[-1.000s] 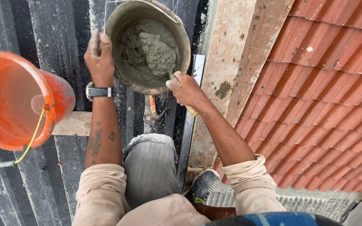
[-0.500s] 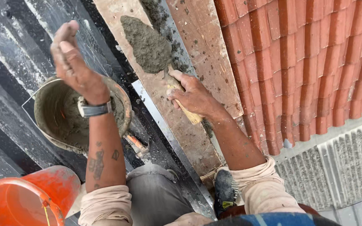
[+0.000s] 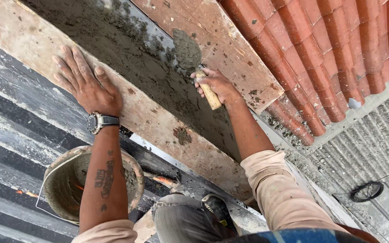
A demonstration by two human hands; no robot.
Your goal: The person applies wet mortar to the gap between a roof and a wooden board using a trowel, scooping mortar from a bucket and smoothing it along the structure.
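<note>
Grey wet mortar (image 3: 127,58) filled the channel; right hand (image 3: 217,84) clamped the wooden-handled trowel (image 3: 194,67) to pack it, left hand (image 3: 86,85) splayed flat, bracing the pale wooden board (image 3: 158,121).

Red clay roof tiles (image 3: 338,58) right, dark corrugated sheet (image 3: 10,148) left, grey corrugated roof (image 3: 374,153) below; daylight.

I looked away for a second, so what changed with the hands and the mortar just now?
The left hand let go of the mortar bucket and now presses flat on the wooden board. The right hand carried the loaded trowel from the bucket to the mortar-filled channel. Its hold on the trowel handle is unchanged.
</note>
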